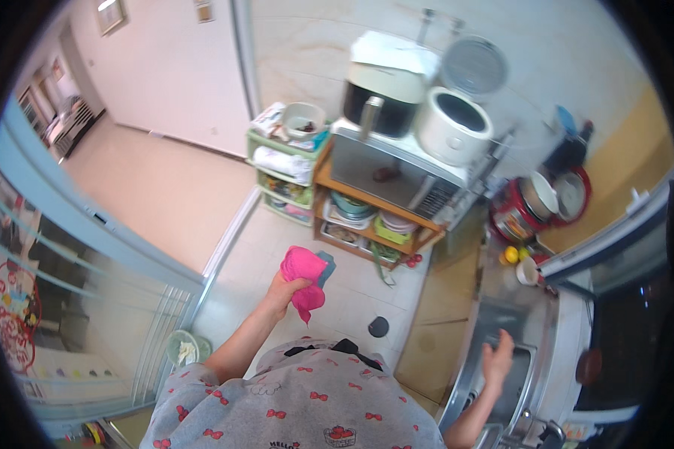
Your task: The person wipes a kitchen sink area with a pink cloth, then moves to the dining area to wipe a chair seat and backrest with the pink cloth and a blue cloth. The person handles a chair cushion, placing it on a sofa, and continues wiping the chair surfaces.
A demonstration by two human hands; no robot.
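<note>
My left hand (287, 292) grips a bright pink cloth (304, 265), held out above the tiled floor. Behind the pink one, a grey-blue cloth (327, 268) shows; whether my fingers also hold it is hidden. Over to the right, my right hand (498, 359) is raised above the stainless steel sink (518, 387), fingers apart and nothing in them. A metal counter (494, 297) extends from the sink towards the wall, carrying yellow fruit (511, 254) and a white cup (527, 271).
Ahead, a wooden shelf unit (326, 177) bears a microwave (382, 168), an air fryer (385, 95) and a white rice cooker (455, 126). Beside it stands a green tiered rack (253, 151). A dark round object (378, 326) lies on the floor. At left are a glass sliding door (118, 230) and a green bin (174, 345).
</note>
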